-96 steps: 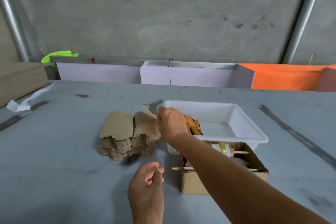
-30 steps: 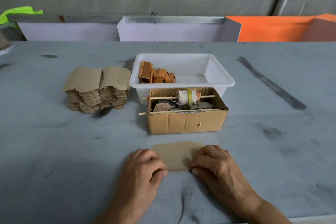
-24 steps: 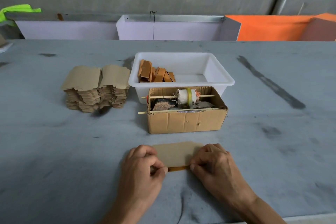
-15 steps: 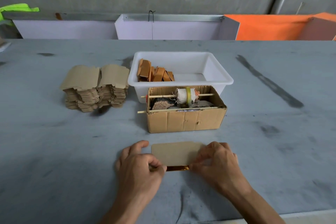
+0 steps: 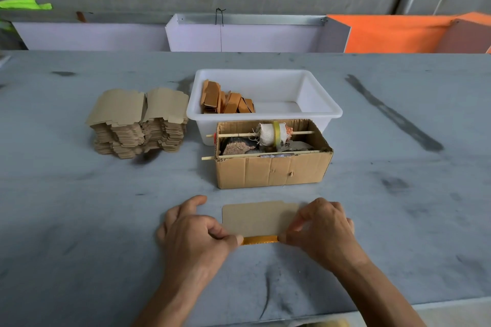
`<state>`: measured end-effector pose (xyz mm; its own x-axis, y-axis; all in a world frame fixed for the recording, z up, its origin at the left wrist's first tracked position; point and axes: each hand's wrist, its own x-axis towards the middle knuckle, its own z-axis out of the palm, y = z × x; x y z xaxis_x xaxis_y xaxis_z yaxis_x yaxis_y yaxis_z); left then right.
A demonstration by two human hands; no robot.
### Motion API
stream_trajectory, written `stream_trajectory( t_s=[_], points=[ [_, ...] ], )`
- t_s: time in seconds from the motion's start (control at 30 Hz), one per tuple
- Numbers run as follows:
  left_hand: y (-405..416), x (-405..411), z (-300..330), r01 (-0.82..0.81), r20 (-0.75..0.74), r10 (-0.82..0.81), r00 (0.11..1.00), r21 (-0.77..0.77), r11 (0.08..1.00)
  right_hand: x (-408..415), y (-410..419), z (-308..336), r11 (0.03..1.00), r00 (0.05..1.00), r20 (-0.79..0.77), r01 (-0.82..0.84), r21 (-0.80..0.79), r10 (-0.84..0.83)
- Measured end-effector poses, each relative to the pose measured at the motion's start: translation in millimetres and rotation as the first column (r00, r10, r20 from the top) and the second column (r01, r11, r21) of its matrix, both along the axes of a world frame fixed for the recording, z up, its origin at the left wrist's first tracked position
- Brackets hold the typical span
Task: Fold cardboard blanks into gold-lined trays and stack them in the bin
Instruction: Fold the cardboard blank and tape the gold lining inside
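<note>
Leaning folded trays [image 5: 227, 101] fill the white bin's [image 5: 322, 110] left end.

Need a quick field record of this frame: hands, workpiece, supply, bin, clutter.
left hand: pinches the blank's near-left edge
right hand: pinches the near-right edge
blank: flat on the table, brown side up, gold near edge turned up
blank stacks: two, left of the bin
white bin: folded trays leaning at its left end
cardboard box: in front of the bin, two sticks across it, one carrying a spool
</note>
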<state>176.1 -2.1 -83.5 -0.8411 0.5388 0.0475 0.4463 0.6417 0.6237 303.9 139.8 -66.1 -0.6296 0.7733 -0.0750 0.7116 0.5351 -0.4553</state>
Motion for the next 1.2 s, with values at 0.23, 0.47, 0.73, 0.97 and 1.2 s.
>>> stream_trajectory(
  t_s=[0.23, 0.47, 0.73, 0.97, 1.2],
  points=[
    [-0.4, -0.5, -3.2, -0.010, -0.008, 0.010, 1.000, 0.010, 1.000, 4.1, 0.4, -5.1, 0.998, 0.996, -0.083, 0.011, -0.057, -0.016],
    [-3.2, 5.3, -4.3, -0.048, -0.058, 0.049, 0.997, 0.025, 0.999, 10.0, -7.4, -4.6, 0.997, 0.982, -0.183, 0.036, -0.061, -0.047],
    [1.0, 30.9, 4.1, 0.293, -0.584, -0.234, 0.777, 0.007, 0.956, 13.8, -28.9, -16.1, 0.846, 0.900, -0.325, -0.084, 0.526, 0.292],
    [-6.0, 45.1, 1.8, 0.281, -0.673, -0.319, 0.668, -0.170, 0.945, 12.3, -37.4, -25.5, 0.740, 0.885, -0.216, -0.187, 0.646, 0.412],
    [-4.2, 48.1, 3.3, 0.304, -0.657, -0.369, 0.657, -0.217, 0.928, 10.5, -43.4, -23.4, 0.697, 0.910, -0.149, -0.184, 0.693, 0.388]
  ],
)
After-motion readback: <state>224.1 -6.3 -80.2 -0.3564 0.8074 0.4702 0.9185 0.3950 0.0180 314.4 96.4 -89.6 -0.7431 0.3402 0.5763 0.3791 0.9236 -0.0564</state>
